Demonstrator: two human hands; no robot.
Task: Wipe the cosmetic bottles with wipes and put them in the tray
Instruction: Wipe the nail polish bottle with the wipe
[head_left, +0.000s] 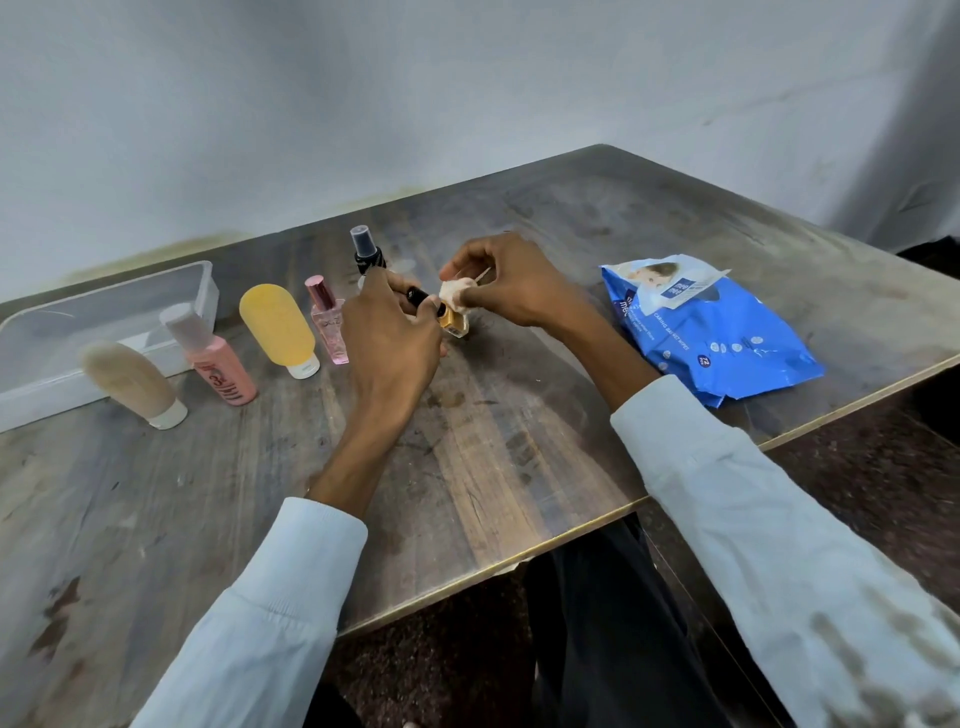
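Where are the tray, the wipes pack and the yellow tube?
tray (208, 291): head view, right end wall.
wipes pack (727, 343): head view, blue front face.
yellow tube (278, 325): head view, middle of body.

a worn, dark wooden counter (493, 467) with a pale edge strip is seen. a clear plastic tray (208, 283) is set at its far left. in front of the tray a beige tube (130, 382), a pink bottle (215, 369), a yellow tube (280, 325) and a small pink perfume bottle (330, 325) are lined up, with a dark spray bottle (366, 252) behind. a blue pack of wipes (711, 332) is laid to the right.
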